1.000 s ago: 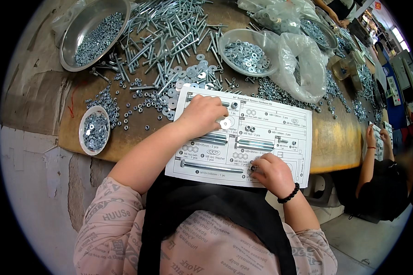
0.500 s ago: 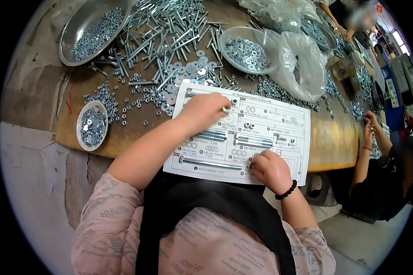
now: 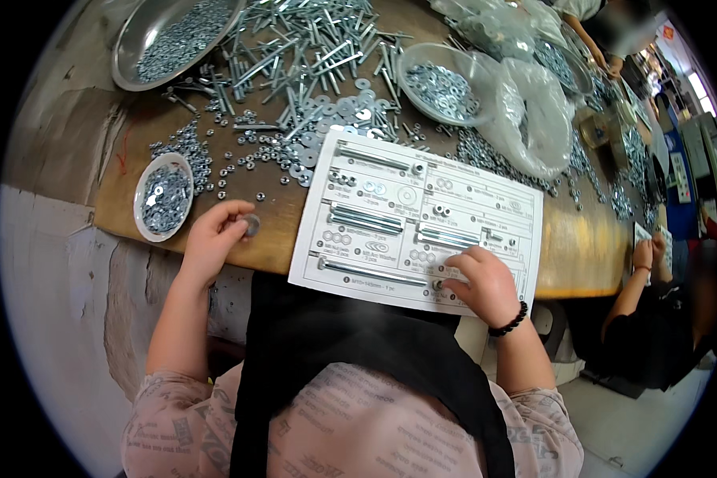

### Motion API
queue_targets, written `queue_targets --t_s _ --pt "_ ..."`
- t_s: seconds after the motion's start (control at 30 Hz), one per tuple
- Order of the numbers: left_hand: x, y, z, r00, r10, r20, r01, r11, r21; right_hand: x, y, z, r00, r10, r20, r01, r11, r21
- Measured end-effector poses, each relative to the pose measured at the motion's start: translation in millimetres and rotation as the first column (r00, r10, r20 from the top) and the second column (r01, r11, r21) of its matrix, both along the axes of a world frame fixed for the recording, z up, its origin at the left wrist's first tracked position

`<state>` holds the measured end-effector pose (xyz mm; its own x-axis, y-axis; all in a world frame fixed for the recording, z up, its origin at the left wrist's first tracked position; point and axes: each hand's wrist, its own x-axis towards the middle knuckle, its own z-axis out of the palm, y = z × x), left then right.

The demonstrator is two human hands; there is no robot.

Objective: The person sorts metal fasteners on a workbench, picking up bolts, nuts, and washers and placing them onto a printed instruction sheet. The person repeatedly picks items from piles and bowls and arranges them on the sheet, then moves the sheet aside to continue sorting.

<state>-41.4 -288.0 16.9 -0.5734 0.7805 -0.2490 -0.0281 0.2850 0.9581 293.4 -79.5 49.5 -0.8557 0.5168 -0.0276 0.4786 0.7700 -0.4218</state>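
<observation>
Left hand [image 3: 213, 241] pinches a small grey disc [image 3: 252, 224] beside a sheet of hardware [image 3: 303, 268]

The disc, probably a washer, stands out from the tips of the left thumb and fingers, which press together on it. It is above the front part of a wooden table [image 3: 589, 256], between the sheet and a white oval bowl of washers [image 3: 158, 237]. The right hand [image 3: 483, 285] lies over the sheet's lower right, hiding some of it; its fingers are bent, with the thumb near a small dark nut [image 3: 436, 284]. I cannot tell whether they grip it. Long silver bolts [image 3: 372, 272] show in rows across the sheet. Beyond it are scattered flat washers [image 3: 324, 117], loose nuts [image 3: 185, 150] and a heap of bolts [image 3: 307, 52]. A steel bowl [image 3: 123, 68] stands far left; a clear bowl of washers [image 3: 407, 72] and a translucent bag [image 3: 551, 139] crowd the far right. A co-worker's hands [image 3: 644, 254] show at the right edge.
</observation>
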Motion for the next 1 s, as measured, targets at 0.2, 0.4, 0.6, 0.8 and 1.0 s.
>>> queue_targets --t_s 0.2,0.4,0.6,0.8,1.0 --pt "-10 -76 -19 0.955 -0.033 0.293 0.058 0.995 -0.080 -71 43 8 0.978 0.117 -0.173 -0.108 0.992 0.057" --pt "-6 -147 -89 0.869 0.294 0.397 -0.227 0.951 -0.208 -197 95 -38 0.975 0.143 -0.168 -0.127 0.987 0.103" --pt "-19 -207 -272 0.656 0.705 0.268 -0.476 0.663 -0.578 -254 114 -61 0.998 -0.003 0.067 -0.010 0.983 0.186" --pt "-67 -100 -230 0.527 0.616 0.585 -0.702 0.704 -0.108 -264 108 -53 0.993 -0.031 0.111 0.009 0.982 0.188" --pt "-63 -80 -264 0.564 0.595 0.573 -0.709 0.704 -0.034 -261 114 -48 0.992 -0.071 0.105 0.050 0.981 0.190"
